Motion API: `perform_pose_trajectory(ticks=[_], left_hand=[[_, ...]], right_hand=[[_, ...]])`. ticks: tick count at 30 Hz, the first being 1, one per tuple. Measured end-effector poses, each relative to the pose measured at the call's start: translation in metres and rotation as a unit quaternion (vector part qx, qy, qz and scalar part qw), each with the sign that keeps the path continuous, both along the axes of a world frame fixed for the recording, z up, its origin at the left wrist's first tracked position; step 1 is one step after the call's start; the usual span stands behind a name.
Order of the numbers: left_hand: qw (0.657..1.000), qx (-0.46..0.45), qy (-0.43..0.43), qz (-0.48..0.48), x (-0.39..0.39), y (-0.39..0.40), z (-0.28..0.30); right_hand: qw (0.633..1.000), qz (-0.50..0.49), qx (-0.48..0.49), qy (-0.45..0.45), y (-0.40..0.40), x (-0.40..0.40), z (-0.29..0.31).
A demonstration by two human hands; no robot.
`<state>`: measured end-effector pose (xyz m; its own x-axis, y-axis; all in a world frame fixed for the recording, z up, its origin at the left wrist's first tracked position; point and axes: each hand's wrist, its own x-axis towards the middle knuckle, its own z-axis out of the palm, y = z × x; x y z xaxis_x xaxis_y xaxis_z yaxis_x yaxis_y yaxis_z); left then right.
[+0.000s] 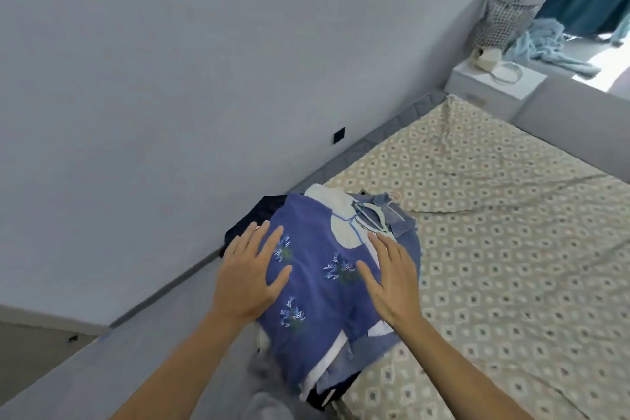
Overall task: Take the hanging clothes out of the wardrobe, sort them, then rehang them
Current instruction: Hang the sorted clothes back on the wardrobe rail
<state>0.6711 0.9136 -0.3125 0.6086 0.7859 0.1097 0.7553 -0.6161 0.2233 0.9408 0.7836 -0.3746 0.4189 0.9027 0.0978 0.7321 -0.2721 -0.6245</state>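
The left hand [246,278] lies flat, fingers straight and spread, on the left part of a soft blue-violet knit top with small embroidered blue flower sprigs [315,286]; its fingertips reach the garment's left edge, beside a dark navy garment [254,216] showing from under the pile. The top crowns a heap of clothes at the near left corner of a bed covered by a beige sheet printed with pale diamonds [494,215]. At the top's round white neck panel lie pale plastic hangers [371,218], over faded blue denim [405,232] with a frayed edge. The right hand [392,280] is also spread and straight-fingered over the top's right side, fingertips just below the hangers; whether it presses down cannot be told. Far right stands a white bedside cabinet [477,82].
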Motion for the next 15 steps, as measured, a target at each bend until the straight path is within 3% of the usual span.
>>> perform_pose_trajectory(ticks=[7,15], left_hand=[[0.983,-0.085,0.061,-0.153,0.068,0.143,-0.126],[0.942,-0.161,0.136,-0.259,0.145,0.211,-0.284]], right_hand=[[0.994,-0.063,-0.079,0.031,0.102,0.048,-0.100],[0.978,-0.096,-0.179,0.054,0.208,0.079,-0.233]])
